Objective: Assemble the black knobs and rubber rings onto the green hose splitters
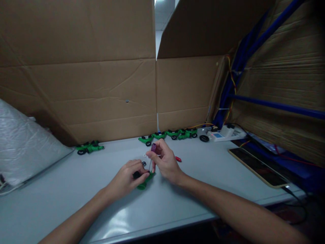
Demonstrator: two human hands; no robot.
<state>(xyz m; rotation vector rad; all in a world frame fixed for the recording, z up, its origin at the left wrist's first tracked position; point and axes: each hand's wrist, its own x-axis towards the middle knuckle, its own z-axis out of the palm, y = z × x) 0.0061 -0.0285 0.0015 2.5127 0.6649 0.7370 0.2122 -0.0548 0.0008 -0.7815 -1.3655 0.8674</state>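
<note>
Behind, cardboard point(101, 84) edges a pale, glossy table point(203, 173). Below centre, the left hand point(128, 177) pinches a green part point(142, 186); the right hand point(166, 163) clasps a purple-handled screwdriver point(153, 147).

Green parts point(142, 186), phone point(257, 166) on table point(207, 164)

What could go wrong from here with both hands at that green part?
The purple-handled screwdriver in the right hand might slip and jab the left hand, which is close to its tip. The green plastic part could twist, since only the left hand seems to steady it. The small black ring lying just beyond might get knocked away.
</note>
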